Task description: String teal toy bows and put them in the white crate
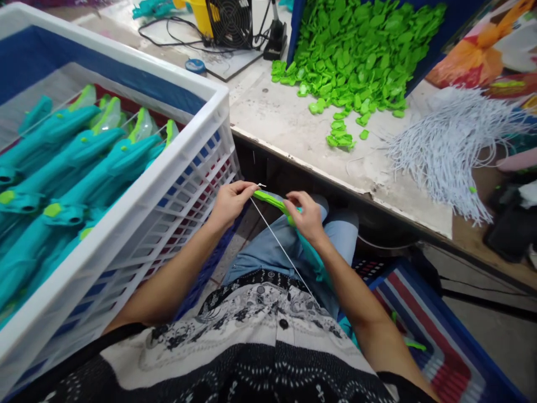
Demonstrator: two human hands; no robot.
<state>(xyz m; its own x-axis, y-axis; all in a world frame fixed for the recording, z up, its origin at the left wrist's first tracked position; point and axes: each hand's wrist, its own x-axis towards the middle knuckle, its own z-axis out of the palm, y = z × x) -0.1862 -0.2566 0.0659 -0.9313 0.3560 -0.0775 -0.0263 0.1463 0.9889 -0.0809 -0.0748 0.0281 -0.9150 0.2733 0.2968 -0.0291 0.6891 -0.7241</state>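
Note:
My left hand (230, 204) is closed in a pinch on a thin white cord (280, 246), beside the tip of a bright green curved piece (271, 199). A short end of the cord sticks out past the fingertips; the rest runs taut down across my lap. Closed around the other end of the green piece is my right hand (307, 217). Below that hand, partly hidden by the forearm, a teal plastic toy (310, 257) lies over my legs, and the green piece appears joined to it.
To the left stands a white plastic crate (216, 103) holding several teal toys (79, 190) with green tips. On the worktable (277, 126) are a spilling heap of small green parts (356, 50), a bundle of white cords (453, 143) and a fan (230, 22). A blue crate (474, 341) sits lower right.

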